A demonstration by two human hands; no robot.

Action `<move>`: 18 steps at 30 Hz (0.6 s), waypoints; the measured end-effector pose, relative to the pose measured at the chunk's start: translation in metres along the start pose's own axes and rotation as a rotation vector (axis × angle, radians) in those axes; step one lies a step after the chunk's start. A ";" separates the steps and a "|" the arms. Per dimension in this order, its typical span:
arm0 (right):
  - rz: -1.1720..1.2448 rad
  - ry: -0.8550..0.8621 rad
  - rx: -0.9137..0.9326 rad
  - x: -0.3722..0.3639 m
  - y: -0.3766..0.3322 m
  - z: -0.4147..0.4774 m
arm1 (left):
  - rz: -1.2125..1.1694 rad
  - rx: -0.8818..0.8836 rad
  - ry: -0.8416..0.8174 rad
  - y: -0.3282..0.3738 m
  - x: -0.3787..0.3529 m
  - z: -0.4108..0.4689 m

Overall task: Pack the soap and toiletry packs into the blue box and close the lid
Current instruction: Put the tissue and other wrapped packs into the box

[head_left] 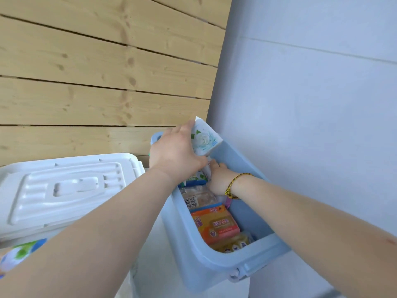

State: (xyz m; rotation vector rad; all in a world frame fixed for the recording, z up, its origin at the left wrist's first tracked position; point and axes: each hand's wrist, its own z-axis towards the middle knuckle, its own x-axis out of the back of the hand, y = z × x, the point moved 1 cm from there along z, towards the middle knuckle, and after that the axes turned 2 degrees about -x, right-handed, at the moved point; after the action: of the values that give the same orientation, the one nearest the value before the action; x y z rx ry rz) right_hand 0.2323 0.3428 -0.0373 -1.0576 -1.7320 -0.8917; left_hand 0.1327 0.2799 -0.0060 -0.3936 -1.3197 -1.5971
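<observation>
Pale plank wall behind; your left hand [175,151] grips a soap pack [204,139] over the blue box [217,267]. Below it, your right hand [219,179] presses packs; its grip is unclear. Box nearly full, white lid [64,190] off.

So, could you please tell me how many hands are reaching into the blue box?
2: the left hand grips a white pack at the far end; the right hand reaches inside beside it.

Open box [214,261] at centre right, lid [311,104] raised behind and to its right, plank wall [86,72] behind on the left. Inside: soap pack [217,226] towards the near end, another pack [234,244] nearer still against the front wall, barcoded pack [197,197] farther in; left hand [176,151] above the far end holding flower-printed pack [204,139], right hand [220,179] below it, in among the packs. Second lidded bin [64,190] left of the box, printed pack [19,254] before it at the left edge.
</observation>
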 end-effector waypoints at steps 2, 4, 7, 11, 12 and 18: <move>-0.016 0.016 0.051 0.007 0.005 -0.010 | 0.018 -0.008 -0.011 0.000 -0.001 -0.001; -0.067 0.000 0.103 0.012 0.015 -0.022 | 0.021 -0.006 -0.017 0.000 -0.001 0.000; -0.146 -0.107 0.139 0.005 0.024 -0.034 | 0.015 -0.002 -0.022 -0.001 -0.002 0.000; -0.196 -0.132 0.144 0.004 0.019 -0.025 | 0.033 -0.014 -0.033 -0.001 -0.002 -0.001; -0.188 -0.139 0.132 0.007 0.018 -0.022 | 0.033 -0.015 -0.033 0.000 -0.002 -0.001; -0.205 -0.184 0.100 0.019 0.018 -0.015 | 0.041 -0.020 -0.015 0.000 -0.005 0.000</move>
State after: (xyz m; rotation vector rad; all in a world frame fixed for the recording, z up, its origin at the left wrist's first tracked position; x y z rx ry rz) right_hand 0.2491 0.3412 -0.0126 -0.9320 -2.0461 -0.8444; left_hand 0.1346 0.2820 -0.0097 -0.4427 -1.3001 -1.5772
